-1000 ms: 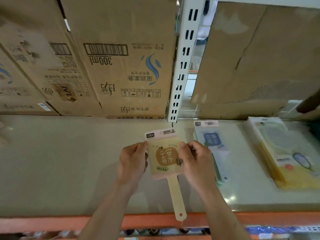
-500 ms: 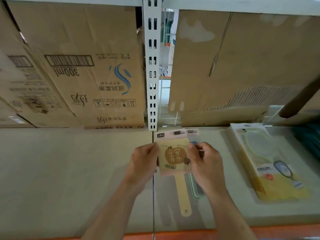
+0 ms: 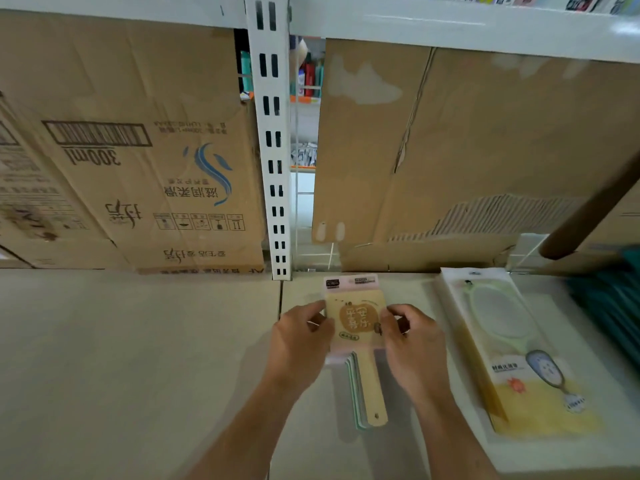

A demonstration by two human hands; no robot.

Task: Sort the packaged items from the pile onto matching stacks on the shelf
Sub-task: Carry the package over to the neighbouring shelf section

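A yellow packaged paddle mirror (image 3: 356,323) with a pink header card and a long cream handle lies on top of a stack of like items, whose green handles (image 3: 354,386) peek out beneath it. My left hand (image 3: 301,344) pinches its left edge and my right hand (image 3: 410,341) pinches its right edge. The stack rests on the pale shelf board (image 3: 138,358), just right of the white slotted upright (image 3: 273,140).
A stack of larger yellow-and-white mirror packages (image 3: 512,348) lies to the right. Dark teal items (image 3: 613,306) sit at the far right edge. Cardboard boxes (image 3: 145,161) line the back of the shelf, and another box (image 3: 467,143) stands behind the stacks.
Both hands carried the yellow package to the right, from in front of the upright onto the stack of like items. The view also shifted right and closer.
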